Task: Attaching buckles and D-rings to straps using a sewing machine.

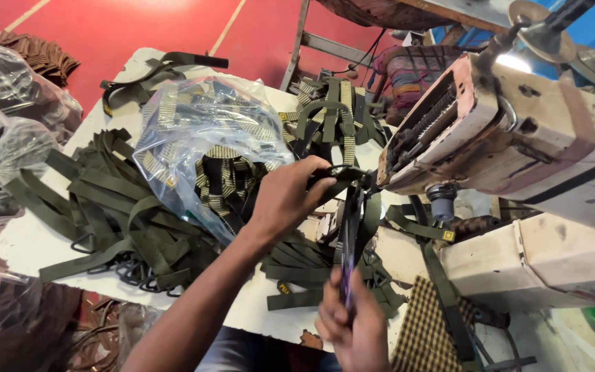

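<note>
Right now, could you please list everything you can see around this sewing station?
Strap: one, olive green, pulled taut between the two hands.
Scissors: one, purple-handled, in the right hand, blades up along the strap.
Loose straps: a heap, olive green, on the table at left.
Plastic bag: one, clear, holding striped webbing, centre of the table.
Strap bundle: one, olive and striped, far side of the table.
Sewing machine: one, worn cream, at right.
Checked cloth: one, brown and tan, below the machine.
Table: one, white.
Floor: red.
Left hand: grips the strap's upper end.
Right hand: closed on the scissors.
</note>
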